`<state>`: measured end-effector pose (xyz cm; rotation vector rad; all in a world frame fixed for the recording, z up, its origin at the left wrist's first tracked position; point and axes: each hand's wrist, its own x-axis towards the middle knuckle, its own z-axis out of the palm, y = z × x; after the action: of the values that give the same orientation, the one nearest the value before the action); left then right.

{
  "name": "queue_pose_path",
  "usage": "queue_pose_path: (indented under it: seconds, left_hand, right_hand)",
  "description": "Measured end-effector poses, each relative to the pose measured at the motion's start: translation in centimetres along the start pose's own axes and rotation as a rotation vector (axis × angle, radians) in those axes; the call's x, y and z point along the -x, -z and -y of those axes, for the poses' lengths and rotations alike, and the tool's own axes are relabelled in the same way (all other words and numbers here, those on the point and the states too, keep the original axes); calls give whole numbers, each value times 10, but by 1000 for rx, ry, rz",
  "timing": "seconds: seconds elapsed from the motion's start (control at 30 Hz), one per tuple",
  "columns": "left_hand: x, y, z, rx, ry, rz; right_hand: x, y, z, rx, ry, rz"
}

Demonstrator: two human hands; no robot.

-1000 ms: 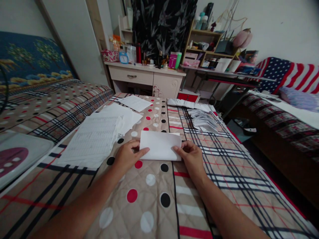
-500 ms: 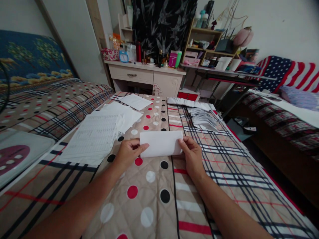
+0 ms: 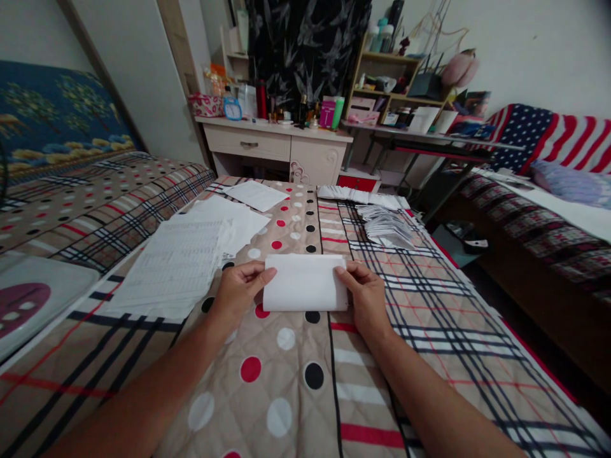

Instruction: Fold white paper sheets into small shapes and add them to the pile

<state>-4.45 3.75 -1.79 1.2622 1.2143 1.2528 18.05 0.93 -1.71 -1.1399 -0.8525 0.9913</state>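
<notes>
Centrally, the left hand [image 3: 238, 289] and the right hand [image 3: 365, 296] are each pinching an end of a folded white sheet of paper [image 3: 305, 283], holding it on the patterned quilt [image 3: 286, 381], beside loose printed sheets [image 3: 179, 264].

Printed sheets [image 3: 179, 267] left; folded stack [image 3: 386, 227] right; dresser [image 3: 274, 147] behind.
</notes>
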Motion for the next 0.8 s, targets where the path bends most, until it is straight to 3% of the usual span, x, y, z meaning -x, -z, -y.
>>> queue_pose_path:
  seconds: [0.5, 0.8]
  left_hand:
    - [2, -3, -5, -83, -39, -47]
    - [2, -2, 0, -118, -62, -20]
  right_hand:
    - [-2, 1, -1, 63, 110, -164]
    - [-1, 1, 0, 83, 143, -160]
